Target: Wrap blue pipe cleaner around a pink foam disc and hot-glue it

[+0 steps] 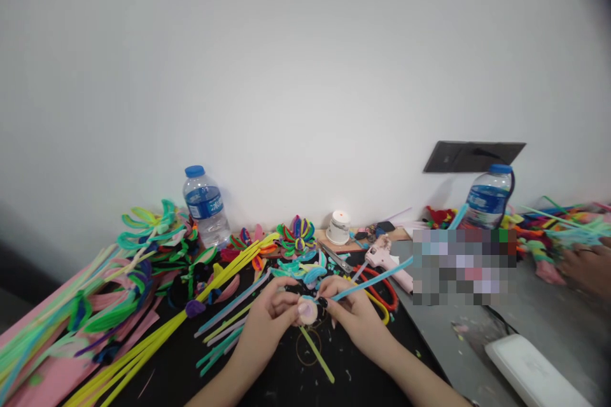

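Observation:
Both of my hands meet at the front middle of the black work surface. My left hand (277, 311) is closed on a small pale round piece (308, 311), cream with a lilac centre, pinched between thumb and fingers. In the fingers of my right hand (346, 305) is a light blue pipe cleaner (377, 280), its long end slanting up to the right. Its other end reaches the top of the round piece; my fingertips hide how they join. Below the piece lies a yellow-green pipe cleaner (317, 354); I cannot tell whether it is attached.
Bundled yellow pipe cleaners (157, 346) and fuzzy flowers (296, 235) lie left and behind. Water bottles (205, 206) stand by the wall. A pink glue gun (389, 261), scissors (337, 257) and a white cup (338, 229) sit behind my right hand. Another person's hand (589, 267) is far right.

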Tool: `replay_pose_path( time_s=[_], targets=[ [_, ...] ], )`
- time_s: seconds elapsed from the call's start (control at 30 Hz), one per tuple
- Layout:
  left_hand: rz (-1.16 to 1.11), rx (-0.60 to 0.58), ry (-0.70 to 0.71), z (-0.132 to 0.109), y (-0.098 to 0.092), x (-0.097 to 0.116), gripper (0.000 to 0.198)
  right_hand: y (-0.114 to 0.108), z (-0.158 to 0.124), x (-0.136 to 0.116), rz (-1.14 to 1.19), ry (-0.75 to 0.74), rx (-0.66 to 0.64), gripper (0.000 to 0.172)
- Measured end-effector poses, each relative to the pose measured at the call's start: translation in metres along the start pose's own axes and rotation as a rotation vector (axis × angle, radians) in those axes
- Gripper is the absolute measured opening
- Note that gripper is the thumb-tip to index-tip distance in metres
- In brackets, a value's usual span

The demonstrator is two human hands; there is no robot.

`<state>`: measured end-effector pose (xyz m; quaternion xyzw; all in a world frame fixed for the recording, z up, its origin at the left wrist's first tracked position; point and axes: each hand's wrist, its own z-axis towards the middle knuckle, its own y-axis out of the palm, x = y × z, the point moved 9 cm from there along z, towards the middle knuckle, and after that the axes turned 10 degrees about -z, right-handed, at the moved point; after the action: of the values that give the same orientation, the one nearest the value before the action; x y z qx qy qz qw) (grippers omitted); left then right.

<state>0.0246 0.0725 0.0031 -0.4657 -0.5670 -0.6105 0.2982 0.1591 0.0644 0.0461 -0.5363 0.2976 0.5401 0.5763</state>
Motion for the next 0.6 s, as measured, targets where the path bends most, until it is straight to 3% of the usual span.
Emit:
replay_pose_path(
  time_s=[0.27,0.6],
  targets=[
    [0.186,0.019,0.032,-0.002,-0.0051,0.004,0.013,0.0019,-0.0001,0.0011,0.005,-0.004,-0.015,0.007],
    [0.225,0.031,0.025,-0.0025,-0.0025,0.0055,0.007,0.0025,-0.0018,0.0054,-0.007,0.026,-0.022,0.008]
  ],
)
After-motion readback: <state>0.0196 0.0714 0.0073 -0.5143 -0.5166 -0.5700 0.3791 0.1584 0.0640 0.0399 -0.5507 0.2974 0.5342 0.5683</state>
